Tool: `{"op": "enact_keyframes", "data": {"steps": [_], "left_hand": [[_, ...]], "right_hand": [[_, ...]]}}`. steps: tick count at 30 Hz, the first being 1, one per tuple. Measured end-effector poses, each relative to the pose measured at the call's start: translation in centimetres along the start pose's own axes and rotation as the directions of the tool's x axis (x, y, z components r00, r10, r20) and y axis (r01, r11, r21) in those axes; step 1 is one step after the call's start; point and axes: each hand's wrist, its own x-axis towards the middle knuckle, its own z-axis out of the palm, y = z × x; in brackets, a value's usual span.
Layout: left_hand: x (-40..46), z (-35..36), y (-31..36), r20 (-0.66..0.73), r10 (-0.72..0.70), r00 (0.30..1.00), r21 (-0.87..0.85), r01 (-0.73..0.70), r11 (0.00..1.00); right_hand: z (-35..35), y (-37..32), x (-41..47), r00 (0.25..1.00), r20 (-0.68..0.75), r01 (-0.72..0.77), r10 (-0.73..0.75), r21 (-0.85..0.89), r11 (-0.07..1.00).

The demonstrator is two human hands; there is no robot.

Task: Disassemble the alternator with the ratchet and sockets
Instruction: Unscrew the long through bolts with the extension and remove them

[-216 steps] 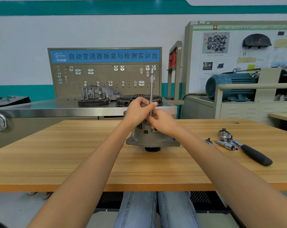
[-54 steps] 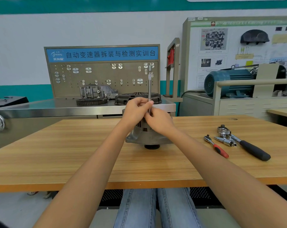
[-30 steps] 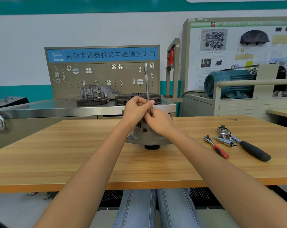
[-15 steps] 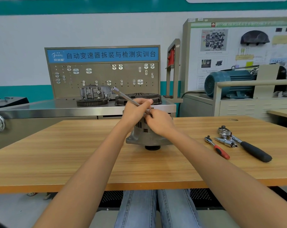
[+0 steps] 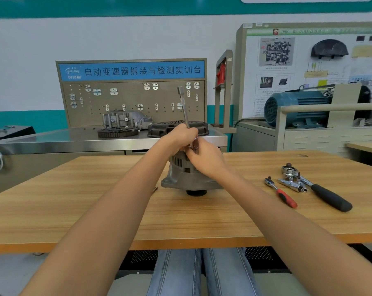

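A grey alternator (image 5: 182,176) stands pulley-down in the middle of the wooden table (image 5: 95,199). My left hand (image 5: 180,136) grips the lower end of a slim steel extension bar (image 5: 184,106), which rises almost upright from the top of the alternator, leaning slightly left. My right hand (image 5: 205,157) sits on the alternator's top with its fingers curled at the foot of the bar. The bar's lower tip and the bolt under it are hidden by my hands.
To the right on the table lie a small red-handled ratchet (image 5: 282,194), a large black-handled ratchet (image 5: 321,192) and loose chrome sockets (image 5: 292,184). Behind the table stands a steel bench with a pegboard (image 5: 131,99), gearbox parts and a blue motor (image 5: 296,107).
Half a second ago the bar was tipped far over to the left; now it is swung back near upright. Both hands stayed on top of the alternator.
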Motion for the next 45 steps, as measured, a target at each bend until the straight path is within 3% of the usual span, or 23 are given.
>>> {"op": "enact_keyframes", "data": {"steps": [7, 12, 15, 19, 23, 27, 31, 38, 45], "left_hand": [[0.6, -0.5, 0.5, 0.081, -0.049, 0.995, 0.082, 0.042, 0.996], [0.9, -0.2, 0.0, 0.110, 0.019, 0.994, 0.119, -0.032, 0.992], [1.0, -0.8, -1.5, 0.135, 0.116, 0.984, -0.011, -0.115, 0.993], [1.0, -1.9, -3.3, 0.179, 0.253, 0.951, -0.312, -0.189, 0.931], [1.0, -1.6, -4.4, 0.073, 0.297, 0.952, -0.434, -0.237, 0.869], [0.9, -0.8, -4.0, -0.094, 0.238, 0.967, -0.384, -0.256, 0.887], [1.0, -0.1, -3.6, -0.167, 0.214, 0.962, -0.363, -0.262, 0.894], [0.8, 0.0, -3.7, -0.158, 0.270, 0.950, -0.297, -0.306, 0.904], [0.2, -0.6, -4.5, -0.092, 0.343, 0.935, -0.389, -0.351, 0.852]], "right_hand": [[0.1, 0.6, -0.5, 0.998, -0.034, 0.061, -0.060, 0.055, 0.997], [0.0, 0.6, -0.5, 0.999, -0.005, 0.039, -0.038, 0.087, 0.995], [0.0, 0.5, -0.5, 1.000, -0.001, 0.031, -0.031, 0.098, 0.995], [0.0, 0.6, -0.5, 1.000, -0.007, 0.016, -0.016, 0.097, 0.995], [0.1, 0.6, -0.5, 1.000, -0.020, 0.005, -0.004, 0.075, 0.997], [0.1, 0.3, -0.4, 1.000, -0.024, -0.009, 0.011, 0.085, 0.996], [0.1, 0.3, -0.4, 0.998, -0.064, -0.006, 0.014, 0.124, 0.992], [-0.4, 0.3, -0.4, 1.000, -0.017, 0.018, -0.015, 0.161, 0.987], [-1.2, -0.1, -0.5, 0.995, 0.095, -0.024, 0.004, 0.205, 0.979]]}}
